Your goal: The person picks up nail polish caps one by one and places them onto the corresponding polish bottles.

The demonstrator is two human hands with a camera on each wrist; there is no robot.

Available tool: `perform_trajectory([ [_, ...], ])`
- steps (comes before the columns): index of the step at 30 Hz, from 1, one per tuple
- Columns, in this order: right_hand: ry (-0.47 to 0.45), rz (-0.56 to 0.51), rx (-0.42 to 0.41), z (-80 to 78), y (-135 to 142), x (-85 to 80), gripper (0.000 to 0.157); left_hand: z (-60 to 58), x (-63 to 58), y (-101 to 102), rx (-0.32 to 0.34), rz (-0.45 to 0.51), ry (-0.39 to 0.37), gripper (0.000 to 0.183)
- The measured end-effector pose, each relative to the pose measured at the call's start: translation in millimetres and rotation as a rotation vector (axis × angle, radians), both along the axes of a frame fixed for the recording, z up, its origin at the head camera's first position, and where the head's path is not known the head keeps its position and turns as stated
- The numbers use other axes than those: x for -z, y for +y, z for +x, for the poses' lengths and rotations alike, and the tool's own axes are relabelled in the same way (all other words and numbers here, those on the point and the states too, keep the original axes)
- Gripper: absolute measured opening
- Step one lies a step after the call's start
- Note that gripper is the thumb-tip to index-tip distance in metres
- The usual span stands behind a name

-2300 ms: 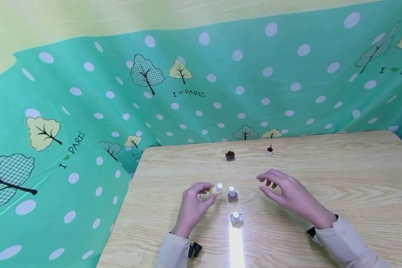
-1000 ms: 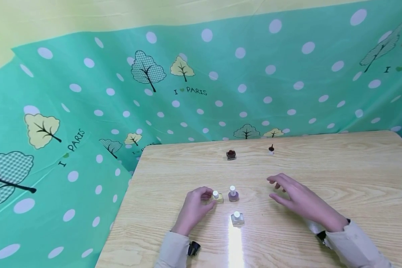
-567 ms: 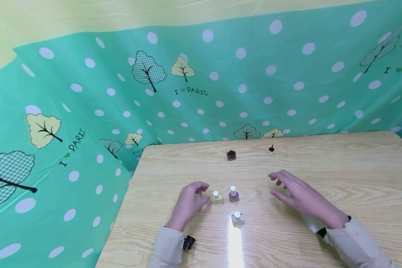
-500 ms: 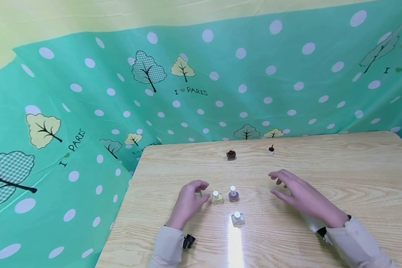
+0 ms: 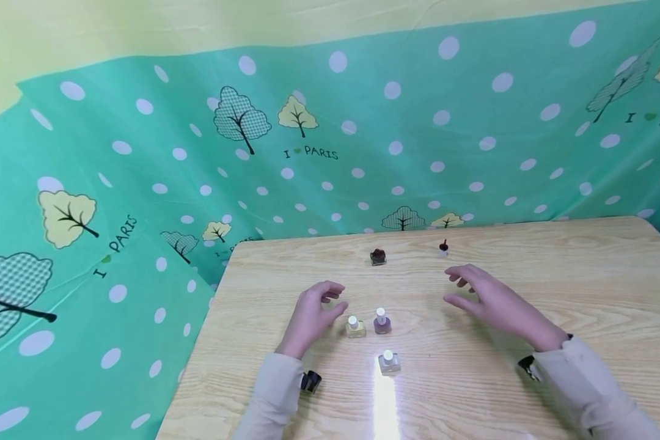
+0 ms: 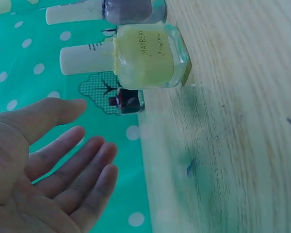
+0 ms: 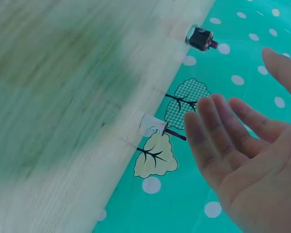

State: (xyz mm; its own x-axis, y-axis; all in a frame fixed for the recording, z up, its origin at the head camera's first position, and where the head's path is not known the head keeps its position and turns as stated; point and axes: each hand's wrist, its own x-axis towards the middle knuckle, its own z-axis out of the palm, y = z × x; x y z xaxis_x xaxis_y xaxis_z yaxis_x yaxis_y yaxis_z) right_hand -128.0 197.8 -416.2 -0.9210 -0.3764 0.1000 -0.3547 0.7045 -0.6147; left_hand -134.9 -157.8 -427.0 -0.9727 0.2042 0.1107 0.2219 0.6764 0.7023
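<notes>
A nail polish bottle of pale yellow with a white cap stands upright on the table. My left hand hovers just left of and beyond it, fingers loosely bent and holding nothing. In the left wrist view the thumb lies apart from the yellow bottle. Right beside that bottle stands a purple nail polish bottle, and nearer me a clear one, both white-capped. My right hand hangs over the table to the right, fingers relaxed. A white cap with a dark brush sticking out stands beyond it.
Near the table's back edge stands a small dark red nail polish bottle without its white cap. The wooden table meets a green dotted cloth behind and at the left. Light glares in front of the clear bottle.
My left hand has set the yellow nail polish bottle down left of the purple one, let go and drawn back and up. My right hand has moved right and slightly farther away.
</notes>
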Motion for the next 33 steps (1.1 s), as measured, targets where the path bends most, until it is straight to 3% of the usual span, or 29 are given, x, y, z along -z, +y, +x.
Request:
perform_trajectory([
  [7,-0.052,-0.010,0.005,-15.3,5,1.0,0.055,-11.8,1.0,5,0.018,0.006,-0.035,0.034],
  [15,-0.094,-0.003,0.034,-35.3,7,-3.3,0.055,-25.2,1.8,6,0.042,-0.052,-0.048,0.035],
  [33,-0.225,-0.061,0.057,-77.8,15,12.7,0.060,-68.6,4.9,25,0.076,0.022,-0.160,0.047],
])
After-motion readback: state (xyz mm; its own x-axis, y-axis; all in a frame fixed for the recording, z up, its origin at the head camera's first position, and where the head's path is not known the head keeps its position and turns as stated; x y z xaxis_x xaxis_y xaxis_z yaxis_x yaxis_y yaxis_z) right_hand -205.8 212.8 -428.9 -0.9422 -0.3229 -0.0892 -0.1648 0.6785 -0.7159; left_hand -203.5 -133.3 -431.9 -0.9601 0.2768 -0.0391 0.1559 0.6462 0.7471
